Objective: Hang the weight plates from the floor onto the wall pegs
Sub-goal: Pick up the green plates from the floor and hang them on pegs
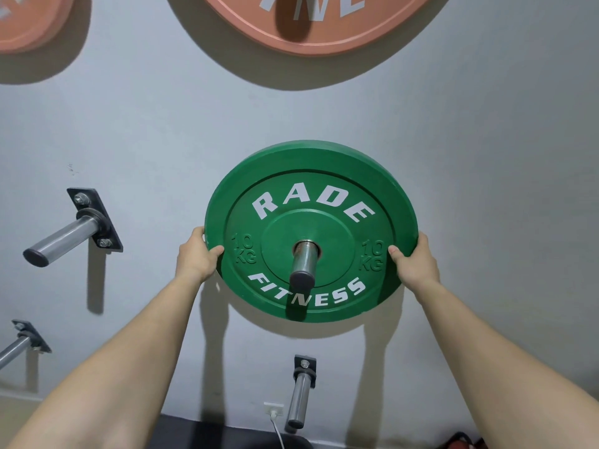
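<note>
Plates number three. One green plate (311, 231), marked 10 KG, sits on a grey peg (303, 264) near the middle of the wall (486, 157), the peg poking out through its hole. Two pink plates hang at the wall's top edge: the big pink plate (324, 37) above the green one, the cut-off pink plate (26, 27) in the top left corner. The left hand (197, 254) and right hand (415, 262) each grip the green plate's rim, one on either side, thumbs on its face. Three bare pegs stick out: left peg (61, 238), lower left peg (14, 348), bottom peg (299, 396). One socket (274, 409) with a white cable (278, 432) sits at the wall's bottom edge.
</note>
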Demonstrator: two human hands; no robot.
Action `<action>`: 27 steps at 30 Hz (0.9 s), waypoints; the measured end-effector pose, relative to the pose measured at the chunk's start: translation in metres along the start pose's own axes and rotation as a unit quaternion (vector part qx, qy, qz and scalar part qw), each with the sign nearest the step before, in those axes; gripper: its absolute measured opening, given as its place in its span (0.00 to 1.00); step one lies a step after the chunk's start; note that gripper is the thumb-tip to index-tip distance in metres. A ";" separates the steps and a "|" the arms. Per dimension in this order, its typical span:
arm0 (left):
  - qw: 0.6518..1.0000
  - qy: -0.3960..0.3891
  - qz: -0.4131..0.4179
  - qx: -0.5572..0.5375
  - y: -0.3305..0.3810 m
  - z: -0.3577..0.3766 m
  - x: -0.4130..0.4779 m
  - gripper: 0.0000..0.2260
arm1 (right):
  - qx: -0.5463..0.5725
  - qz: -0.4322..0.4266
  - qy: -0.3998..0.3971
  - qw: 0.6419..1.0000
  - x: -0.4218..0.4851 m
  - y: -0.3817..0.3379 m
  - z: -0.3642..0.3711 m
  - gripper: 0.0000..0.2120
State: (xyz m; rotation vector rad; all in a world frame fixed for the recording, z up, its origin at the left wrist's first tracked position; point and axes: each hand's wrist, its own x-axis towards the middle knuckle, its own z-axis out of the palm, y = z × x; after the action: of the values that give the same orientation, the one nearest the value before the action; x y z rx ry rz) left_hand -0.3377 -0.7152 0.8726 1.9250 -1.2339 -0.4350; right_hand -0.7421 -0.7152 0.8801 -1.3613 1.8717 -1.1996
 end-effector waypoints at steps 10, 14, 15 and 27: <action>0.998 0.000 -0.006 0.060 0.008 -0.004 0.001 0.22 | -0.017 0.039 0.010 0.999 -0.001 -0.004 0.009 0.27; 0.995 -0.005 -0.031 0.092 0.019 -0.007 -0.008 0.25 | -0.057 0.157 0.055 0.984 -0.011 -0.013 0.018 0.34; 0.995 -0.004 -0.035 0.096 0.021 -0.008 -0.010 0.27 | -0.073 0.176 0.057 0.980 -0.016 -0.014 0.020 0.34; 0.983 -0.070 0.046 0.161 0.034 -0.107 -0.080 0.30 | -0.127 0.057 -0.017 0.990 -0.143 -0.092 0.023 0.19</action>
State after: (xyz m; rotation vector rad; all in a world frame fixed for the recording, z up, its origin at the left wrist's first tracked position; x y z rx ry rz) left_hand -0.3260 -0.6057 0.9560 2.1226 -1.5573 -0.3434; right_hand -0.6307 -0.5985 0.9385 -1.3739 2.1031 -0.9008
